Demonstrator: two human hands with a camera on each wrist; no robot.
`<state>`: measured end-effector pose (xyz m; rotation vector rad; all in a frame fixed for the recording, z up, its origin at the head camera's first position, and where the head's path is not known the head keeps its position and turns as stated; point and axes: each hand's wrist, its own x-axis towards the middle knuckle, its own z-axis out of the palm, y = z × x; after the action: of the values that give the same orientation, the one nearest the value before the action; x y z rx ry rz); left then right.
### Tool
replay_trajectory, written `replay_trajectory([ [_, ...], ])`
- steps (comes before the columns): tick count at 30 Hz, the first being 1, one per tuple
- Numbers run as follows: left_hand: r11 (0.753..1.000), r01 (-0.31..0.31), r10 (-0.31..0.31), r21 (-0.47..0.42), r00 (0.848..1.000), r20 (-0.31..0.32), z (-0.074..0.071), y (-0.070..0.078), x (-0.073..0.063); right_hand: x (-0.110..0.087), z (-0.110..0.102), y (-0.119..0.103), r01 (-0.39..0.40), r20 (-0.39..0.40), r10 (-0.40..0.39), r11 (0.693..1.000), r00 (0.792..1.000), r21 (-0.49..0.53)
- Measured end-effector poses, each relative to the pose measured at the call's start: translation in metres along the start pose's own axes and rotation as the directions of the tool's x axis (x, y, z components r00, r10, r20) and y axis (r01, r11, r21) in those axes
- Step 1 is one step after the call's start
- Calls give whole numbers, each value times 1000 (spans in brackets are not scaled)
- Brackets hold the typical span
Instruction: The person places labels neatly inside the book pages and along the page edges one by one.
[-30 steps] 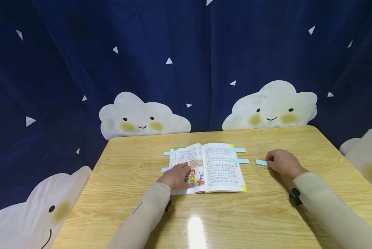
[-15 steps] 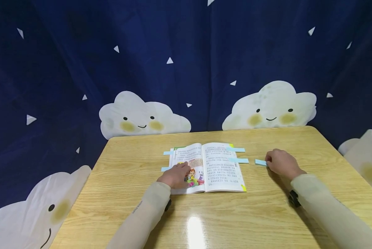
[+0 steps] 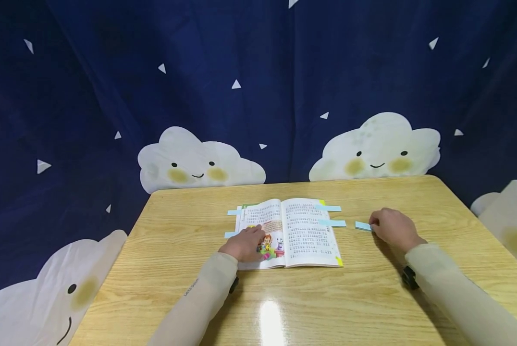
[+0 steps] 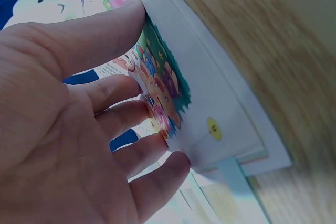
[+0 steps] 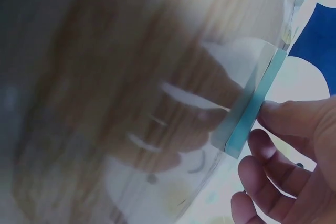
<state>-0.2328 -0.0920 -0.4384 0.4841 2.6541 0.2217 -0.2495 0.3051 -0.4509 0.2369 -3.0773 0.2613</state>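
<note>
An open book with printed text and a cartoon picture lies flat on the table, pale blue paper tabs sticking out from both sides. My left hand rests on its left page, over the lower part of the picture; in the left wrist view the spread fingers touch the page. To the right of the book lies a small narrow pad of light blue sticky notes. My right hand holds its right end with curled fingers, the thumb against the edge of the pad in the right wrist view.
The wooden table reaches back to a dark blue curtain printed with white clouds. Two blue tabs jut out past the book's right edge toward the pad. A bright reflection shows on the glossy tabletop near the front.
Hardly anything differs. My right hand has shifted very slightly at the end of the sticky note pad. The left hand and the book stay where they were.
</note>
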Motion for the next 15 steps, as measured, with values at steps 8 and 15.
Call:
replay_trajectory([
  [8, 1000, -4, 4, -2, 1000, -6, 1, 0, -1, 1, 3, 0, 3, -23, -3, 1000, 1000, 3],
  [15, 1000, -4, 4, 3, 1000, -9, 0, 1, -1, 1, 1, -2, -3, -19, 3, 1000, 1000, 5],
])
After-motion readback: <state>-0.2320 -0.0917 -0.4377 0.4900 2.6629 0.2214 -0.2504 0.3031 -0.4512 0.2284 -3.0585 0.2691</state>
